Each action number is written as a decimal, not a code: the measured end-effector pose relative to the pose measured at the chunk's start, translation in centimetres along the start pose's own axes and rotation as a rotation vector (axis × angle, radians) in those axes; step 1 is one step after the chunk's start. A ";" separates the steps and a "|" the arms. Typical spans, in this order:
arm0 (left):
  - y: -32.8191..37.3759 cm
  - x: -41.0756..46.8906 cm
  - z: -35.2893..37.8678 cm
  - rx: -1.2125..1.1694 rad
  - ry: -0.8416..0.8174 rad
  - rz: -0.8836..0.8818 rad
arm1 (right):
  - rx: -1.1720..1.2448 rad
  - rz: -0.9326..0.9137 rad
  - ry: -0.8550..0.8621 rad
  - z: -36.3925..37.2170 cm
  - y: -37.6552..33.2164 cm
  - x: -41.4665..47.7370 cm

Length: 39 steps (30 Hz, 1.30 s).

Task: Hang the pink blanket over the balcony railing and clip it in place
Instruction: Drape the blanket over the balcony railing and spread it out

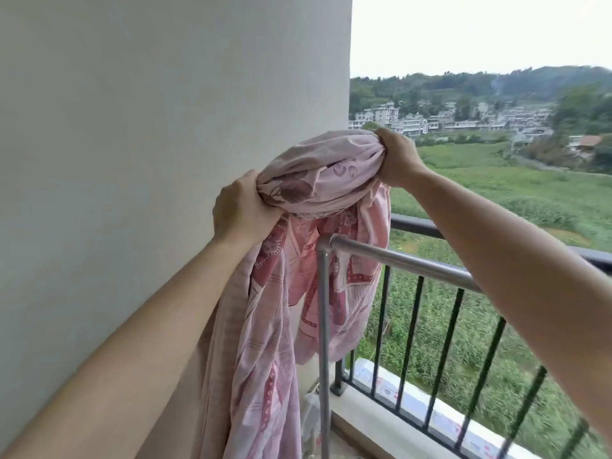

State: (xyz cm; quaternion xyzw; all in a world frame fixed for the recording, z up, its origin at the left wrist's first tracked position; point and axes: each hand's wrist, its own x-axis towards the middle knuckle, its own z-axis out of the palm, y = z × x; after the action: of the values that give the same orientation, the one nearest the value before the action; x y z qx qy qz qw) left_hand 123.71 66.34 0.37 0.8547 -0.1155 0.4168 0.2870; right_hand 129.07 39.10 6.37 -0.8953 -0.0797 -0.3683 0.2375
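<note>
With my left hand [239,203] and right hand [395,157] both clamped on the bunched pink blanket [318,180] stretched between them above the steel rail [407,260], I reckon loose folds below could snag its corner post.

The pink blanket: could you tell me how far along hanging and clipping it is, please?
Done: the pink blanket is gathered and lifted. In hand: the left hand and right hand grip the bunched roll above the silver rail, its loose folds dangling on both sides of the corner post. Left: spreading it over the black railing and clipping it; no clips are visible.
</note>
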 end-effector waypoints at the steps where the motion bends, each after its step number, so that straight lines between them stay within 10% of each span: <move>1: 1.3 -0.4 0.1 -0.048 -0.010 0.016 | -0.009 0.014 0.031 -1.5 0.6 -0.9; 26: 38.5 -18.1 -0.4 -0.699 -0.176 0.119 | -0.065 0.288 0.427 -33.2 16.0 -25.0; 32: 43.6 -23.6 3.5 -0.186 -0.867 0.116 | -0.325 0.606 -0.424 -38.9 21.8 -32.0; 35: 43.3 -24.7 4.1 -0.140 -1.131 0.171 | -0.262 0.662 -0.458 -40.2 22.4 -34.9; 39: 44.2 -24.1 5.9 -0.247 -0.978 0.116 | -0.342 0.523 -0.407 -41.3 21.9 -37.1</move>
State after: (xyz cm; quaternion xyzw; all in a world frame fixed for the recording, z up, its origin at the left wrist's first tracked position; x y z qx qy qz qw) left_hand 93.16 26.14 -3.89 0.9017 -0.3323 -0.0338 0.2746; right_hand 83.75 1.18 -2.03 -0.9671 0.1689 -0.1175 0.1496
